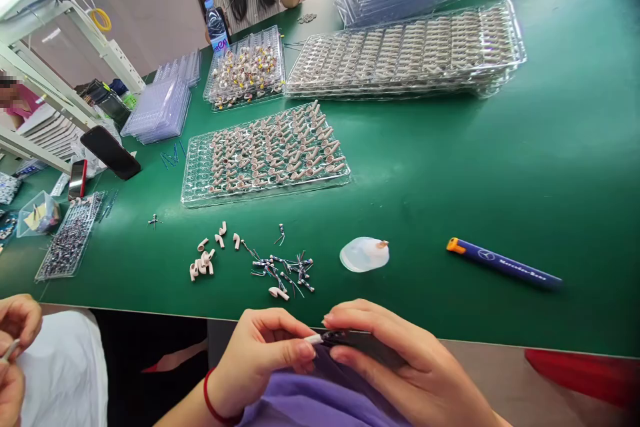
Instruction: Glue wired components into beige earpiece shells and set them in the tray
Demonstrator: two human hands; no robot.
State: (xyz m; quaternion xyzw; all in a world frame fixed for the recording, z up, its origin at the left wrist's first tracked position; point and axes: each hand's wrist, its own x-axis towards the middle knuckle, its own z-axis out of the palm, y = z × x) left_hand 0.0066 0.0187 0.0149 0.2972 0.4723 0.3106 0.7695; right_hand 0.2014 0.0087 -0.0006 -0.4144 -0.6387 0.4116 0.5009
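My left hand (270,350), with a red band at the wrist, pinches a pale earbud shell (314,339) by its stem, just past the table's front edge. At the shell's end is a small dark part (334,335), which the fingertips of my right hand (395,353) close around; its details are blurred. On the table ahead lies a loose pile of small dark circuit boards with thin wires (283,270). One pale shell (279,293) lies in front of that pile. Several more pale shells (203,263) are grouped to its left.
A clear tray of earbud shells (265,187) lies mid-table, with stacked filled trays (410,87) behind. A translucent squeeze bottle (364,255) and a blue utility knife (505,263) lie to the right. At left are phones (111,152) and a co-worker's hands (17,327). Another person sits opposite.
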